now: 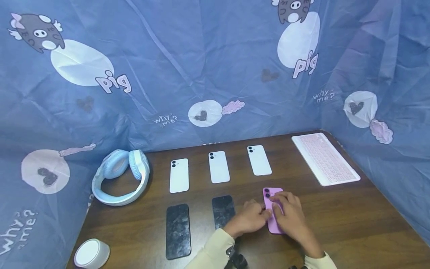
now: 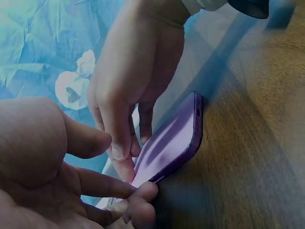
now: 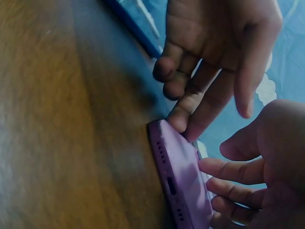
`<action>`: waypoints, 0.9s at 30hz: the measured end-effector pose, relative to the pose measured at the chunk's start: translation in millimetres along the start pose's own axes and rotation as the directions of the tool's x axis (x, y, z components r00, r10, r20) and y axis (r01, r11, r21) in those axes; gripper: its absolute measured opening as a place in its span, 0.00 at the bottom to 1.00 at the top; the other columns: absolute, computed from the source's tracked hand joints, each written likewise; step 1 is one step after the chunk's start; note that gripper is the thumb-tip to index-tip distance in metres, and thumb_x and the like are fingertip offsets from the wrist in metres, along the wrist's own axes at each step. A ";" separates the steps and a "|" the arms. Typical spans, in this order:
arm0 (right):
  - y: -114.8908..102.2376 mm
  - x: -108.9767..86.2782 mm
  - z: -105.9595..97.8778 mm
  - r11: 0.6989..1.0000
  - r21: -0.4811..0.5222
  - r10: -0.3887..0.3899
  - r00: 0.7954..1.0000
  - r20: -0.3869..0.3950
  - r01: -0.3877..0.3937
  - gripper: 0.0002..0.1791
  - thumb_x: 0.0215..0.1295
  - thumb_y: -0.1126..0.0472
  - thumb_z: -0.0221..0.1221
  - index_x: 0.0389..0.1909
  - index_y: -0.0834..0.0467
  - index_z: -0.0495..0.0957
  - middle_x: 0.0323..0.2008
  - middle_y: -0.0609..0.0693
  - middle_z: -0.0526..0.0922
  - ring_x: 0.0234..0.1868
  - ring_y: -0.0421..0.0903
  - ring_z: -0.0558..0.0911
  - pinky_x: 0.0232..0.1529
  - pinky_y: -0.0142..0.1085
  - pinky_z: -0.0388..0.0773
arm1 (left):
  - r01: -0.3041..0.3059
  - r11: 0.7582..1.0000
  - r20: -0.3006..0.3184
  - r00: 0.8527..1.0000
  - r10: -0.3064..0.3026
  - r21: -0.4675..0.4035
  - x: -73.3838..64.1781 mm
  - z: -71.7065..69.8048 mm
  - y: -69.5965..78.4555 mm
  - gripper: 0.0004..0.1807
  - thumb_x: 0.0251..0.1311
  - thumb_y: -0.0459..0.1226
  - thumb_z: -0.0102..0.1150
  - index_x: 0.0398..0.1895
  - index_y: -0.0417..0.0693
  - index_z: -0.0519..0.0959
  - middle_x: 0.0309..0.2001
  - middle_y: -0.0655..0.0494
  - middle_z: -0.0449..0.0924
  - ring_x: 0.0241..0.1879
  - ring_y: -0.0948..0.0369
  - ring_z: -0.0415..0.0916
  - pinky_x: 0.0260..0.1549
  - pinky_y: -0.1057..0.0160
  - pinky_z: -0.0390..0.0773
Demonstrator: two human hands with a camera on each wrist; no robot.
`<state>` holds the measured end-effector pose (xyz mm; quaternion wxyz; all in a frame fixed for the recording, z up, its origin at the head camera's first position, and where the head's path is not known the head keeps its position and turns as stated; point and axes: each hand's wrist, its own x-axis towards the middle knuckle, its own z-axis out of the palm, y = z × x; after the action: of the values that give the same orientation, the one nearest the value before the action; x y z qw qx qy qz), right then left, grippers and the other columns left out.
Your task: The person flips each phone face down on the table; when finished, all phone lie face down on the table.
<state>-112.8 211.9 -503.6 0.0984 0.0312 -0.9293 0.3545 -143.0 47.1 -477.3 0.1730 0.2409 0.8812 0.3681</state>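
A pink phone (image 1: pixel 274 225) lies back side up on the wooden table, its camera lenses toward the far end. My left hand (image 1: pixel 251 217) is at the phone's left edge. In the left wrist view, fingertips of that hand touch the edge, with the thumb held apart. From the right side, my right hand (image 1: pixel 293 215) reaches over the phone with its fingertips on the pink back. The right wrist view shows the phone's port end (image 3: pixel 171 186) and both sets of fingers by its far part. Neither hand's fingers wrap round the phone.
Three white phones (image 1: pixel 179 175) lie in a row farther back. Two black phones (image 1: pixel 178 231) lie left of my hands. Blue-white headphones (image 1: pixel 121 200) and a white round device (image 1: pixel 91 254) are at the left. A keyboard (image 1: pixel 324 158) lies at the back right. Blue cloth (image 1: pixel 168 74) surrounds the table.
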 end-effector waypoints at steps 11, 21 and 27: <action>-33.7 -17.4 15.9 0.993 0.118 -0.012 0.999 0.030 0.009 0.14 0.69 0.66 0.61 0.54 0.56 0.81 0.51 0.54 0.80 0.52 0.51 0.76 0.53 0.53 0.73 | 0.176 0.973 -0.218 0.966 -0.142 0.147 -72.7 -57.9 -25.8 0.23 0.75 0.45 0.51 0.40 0.32 0.84 0.47 0.36 0.79 0.47 0.43 0.76 0.45 0.42 0.76; -69.9 -25.1 40.8 0.796 0.533 0.011 0.888 0.460 -0.286 0.23 0.78 0.56 0.52 0.67 0.62 0.69 0.59 0.62 0.76 0.43 0.51 0.81 0.39 0.38 0.81 | 0.294 0.954 -0.182 0.943 -0.279 0.056 -102.2 -57.3 -50.5 0.21 0.72 0.41 0.54 0.33 0.28 0.82 0.45 0.25 0.77 0.42 0.35 0.79 0.40 0.34 0.76; -76.7 -20.5 40.2 0.573 0.682 0.064 0.854 0.516 -0.454 0.25 0.79 0.55 0.50 0.69 0.63 0.65 0.62 0.63 0.69 0.56 0.54 0.72 0.48 0.44 0.78 | 0.312 0.950 -0.178 0.935 -0.308 -0.010 -98.5 -51.7 -47.9 0.29 0.72 0.48 0.54 0.48 0.24 0.80 0.47 0.30 0.75 0.41 0.39 0.78 0.40 0.37 0.77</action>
<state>-89.4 127.7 -487.0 -0.1904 0.0085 -0.6697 0.7178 -101.1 -65.8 -465.3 0.1477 0.0668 0.9233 0.3483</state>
